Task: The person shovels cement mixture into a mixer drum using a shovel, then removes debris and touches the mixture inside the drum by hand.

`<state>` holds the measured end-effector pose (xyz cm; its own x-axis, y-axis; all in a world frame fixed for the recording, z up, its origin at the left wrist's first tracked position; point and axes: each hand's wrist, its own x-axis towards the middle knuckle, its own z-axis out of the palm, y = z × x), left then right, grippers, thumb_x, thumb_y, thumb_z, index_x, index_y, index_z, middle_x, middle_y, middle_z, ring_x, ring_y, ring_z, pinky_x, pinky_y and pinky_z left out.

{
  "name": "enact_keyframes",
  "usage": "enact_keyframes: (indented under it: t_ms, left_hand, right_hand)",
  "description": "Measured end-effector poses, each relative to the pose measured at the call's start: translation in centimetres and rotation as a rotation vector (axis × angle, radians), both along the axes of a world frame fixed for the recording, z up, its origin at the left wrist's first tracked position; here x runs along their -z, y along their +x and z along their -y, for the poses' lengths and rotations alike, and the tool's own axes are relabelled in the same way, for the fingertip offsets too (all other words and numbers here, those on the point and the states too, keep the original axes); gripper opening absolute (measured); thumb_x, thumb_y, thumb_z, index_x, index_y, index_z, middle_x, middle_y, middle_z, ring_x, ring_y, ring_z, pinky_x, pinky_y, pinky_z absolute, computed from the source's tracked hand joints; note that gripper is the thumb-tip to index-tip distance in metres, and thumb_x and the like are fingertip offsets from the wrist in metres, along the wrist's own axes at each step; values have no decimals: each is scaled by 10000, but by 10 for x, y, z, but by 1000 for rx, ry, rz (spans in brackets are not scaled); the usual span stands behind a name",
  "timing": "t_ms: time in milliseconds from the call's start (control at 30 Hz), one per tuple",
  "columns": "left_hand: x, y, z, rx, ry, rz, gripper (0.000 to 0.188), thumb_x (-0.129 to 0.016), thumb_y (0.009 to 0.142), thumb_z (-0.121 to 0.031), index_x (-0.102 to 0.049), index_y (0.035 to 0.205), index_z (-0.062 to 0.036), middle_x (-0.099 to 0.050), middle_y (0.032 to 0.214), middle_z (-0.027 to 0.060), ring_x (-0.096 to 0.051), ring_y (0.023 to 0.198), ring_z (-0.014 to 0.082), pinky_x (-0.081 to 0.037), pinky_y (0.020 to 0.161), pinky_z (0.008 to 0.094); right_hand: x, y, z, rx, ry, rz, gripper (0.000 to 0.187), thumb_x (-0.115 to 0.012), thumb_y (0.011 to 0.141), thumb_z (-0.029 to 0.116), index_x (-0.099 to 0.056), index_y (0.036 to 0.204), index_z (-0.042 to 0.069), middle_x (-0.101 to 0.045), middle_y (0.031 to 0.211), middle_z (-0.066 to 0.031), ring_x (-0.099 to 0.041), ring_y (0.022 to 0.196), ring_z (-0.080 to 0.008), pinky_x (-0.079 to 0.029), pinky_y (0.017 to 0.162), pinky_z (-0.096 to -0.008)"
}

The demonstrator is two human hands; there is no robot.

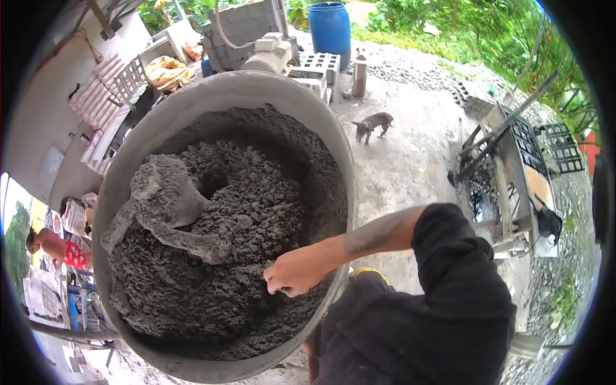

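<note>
A large round mixer drum [340, 138] with a grey, caked rim stands in front of me. Damp, crumbly concrete mix [256, 192] fills much of it. On the left inside, a mix-coated mixing paddle [170, 199] rises out of the heap. My right hand [298, 269] reaches in over the drum's near right side, above the mix. Its fingers are curled closed, and a bit of grey mix shows at the fingertips. Dried grey dust covers part of that forearm. My left hand is not in view.
Behind the drum are a motor [269, 54], stacked hollow blocks [321, 64] and a blue barrel [330, 32]. A small dog [374, 125] stands on the ground to the right. Farther right is a bench with black moulds [526, 147]. At far left is another person [54, 247].
</note>
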<state>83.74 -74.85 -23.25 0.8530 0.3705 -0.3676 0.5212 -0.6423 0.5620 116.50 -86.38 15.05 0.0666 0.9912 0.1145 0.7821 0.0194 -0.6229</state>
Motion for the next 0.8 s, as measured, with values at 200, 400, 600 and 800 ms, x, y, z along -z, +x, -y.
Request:
enact_keyframes:
  t_ms: [200,400,600,800]
  left_hand:
    - [5,-5,-10,166,-10,-70,442,-422,973,-323,-460,1260,12,-475,1313,164,-502,1164,271,-414,947,380]
    - [1,8,-34,196,22,-121,414,-433,967,-313,-493,1225,5,-506,1269,171,-525,1128,277,-425,920,390]
    - [-7,-16,-45,146,20,-174,389,-443,960,-303,-525,1191,-1,-538,1225,178,-548,1092,282,-436,893,400]
    - [-3,-17,-50,215,6,-161,365,-454,953,-293,-557,1157,-7,-569,1181,185,-571,1056,288,-448,866,411]
  right_hand:
    - [-11,192,305,1452,406,-336,424,-698,743,209,-613,1113,19,-662,903,-102,-645,773,-182,-522,712,-394]
    - [-40,145,306,1933,370,497,376,-704,781,245,-661,1113,74,-694,970,-143,-676,856,-205,-508,768,-310]
    - [72,110,160,1663,498,66,344,-679,793,191,-658,1110,61,-689,1013,-140,-672,908,-228,-503,814,-322]
    - [95,77,133,1624,432,300,338,-656,784,128,-642,1115,64,-627,1079,-169,-595,1025,-316,-466,897,-389]
